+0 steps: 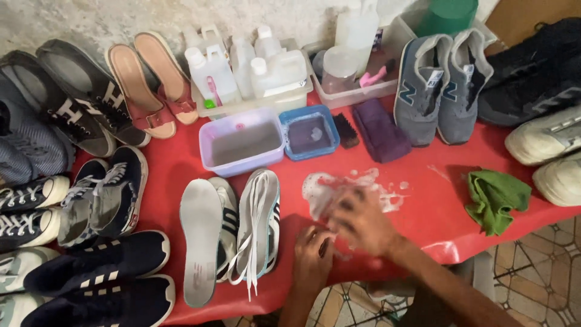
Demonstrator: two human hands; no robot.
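Note:
My right hand is blurred with motion over a white, foam-covered insole that lies on the red table. What its fingers hold is hidden by the blur. Just nearer me, my left hand has its fingers curled on the insole's near end at the table's front edge. Soap suds are smeared on the table to the right of the hands.
A pair of white trainers with an insole and laces on top lies to the left. Behind are a purple tub, a blue tub, a brush, a purple cloth, bottles, grey trainers and a green rag. Several shoes line the left side.

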